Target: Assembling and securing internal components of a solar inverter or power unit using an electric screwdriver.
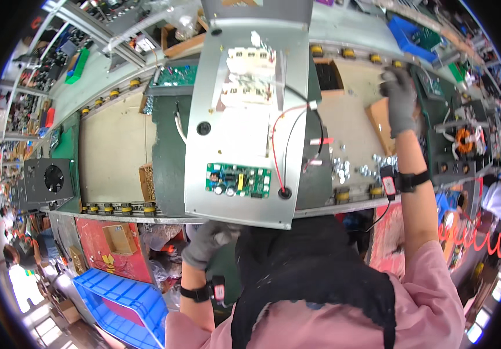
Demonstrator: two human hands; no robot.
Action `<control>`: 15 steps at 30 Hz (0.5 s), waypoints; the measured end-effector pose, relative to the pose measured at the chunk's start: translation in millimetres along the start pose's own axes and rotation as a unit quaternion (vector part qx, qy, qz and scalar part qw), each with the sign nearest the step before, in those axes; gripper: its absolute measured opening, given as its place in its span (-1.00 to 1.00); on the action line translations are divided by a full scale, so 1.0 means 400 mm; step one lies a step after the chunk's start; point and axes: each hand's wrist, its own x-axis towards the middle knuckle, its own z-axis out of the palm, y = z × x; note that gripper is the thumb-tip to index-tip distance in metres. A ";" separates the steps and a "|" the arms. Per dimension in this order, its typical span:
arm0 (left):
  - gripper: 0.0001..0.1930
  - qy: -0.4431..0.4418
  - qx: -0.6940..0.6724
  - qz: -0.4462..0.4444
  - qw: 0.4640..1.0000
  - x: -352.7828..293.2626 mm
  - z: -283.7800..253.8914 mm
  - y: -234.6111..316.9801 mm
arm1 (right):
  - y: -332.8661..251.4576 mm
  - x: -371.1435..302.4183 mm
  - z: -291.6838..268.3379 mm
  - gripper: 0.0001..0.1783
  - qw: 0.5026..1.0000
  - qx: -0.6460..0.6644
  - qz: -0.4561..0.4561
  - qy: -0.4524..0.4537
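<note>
Head view: left hand [206,242] in grey glove gripping near edge of grey metal panel [244,116] lying on conveyor bench [114,148]; right hand [400,99] closing around something unclear, far right, well apart.

An electronics assembly workshop: a roller conveyor line [117,207], green circuit boards [238,180], blue parts bins [124,299]

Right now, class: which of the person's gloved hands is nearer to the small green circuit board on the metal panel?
Left. The left hand grips the metal panel's near edge, just below the green circuit board. The right hand reaches far off to the board's right, beyond the panel.
</note>
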 end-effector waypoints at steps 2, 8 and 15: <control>-0.67 0.021 -0.093 0.042 0.995 0.032 0.122 0.035 | 0.083 0.109 0.069 -0.67 0.981 -0.148 -0.005 -0.126; -0.46 0.197 -0.197 -0.022 0.960 0.092 0.314 0.018 | 0.253 0.343 0.416 -0.47 0.863 -0.321 -0.139 -0.364; -0.54 0.245 -0.253 0.019 0.936 0.061 0.305 0.019 | 0.346 0.382 0.461 -0.63 0.745 -0.416 -0.359 -0.378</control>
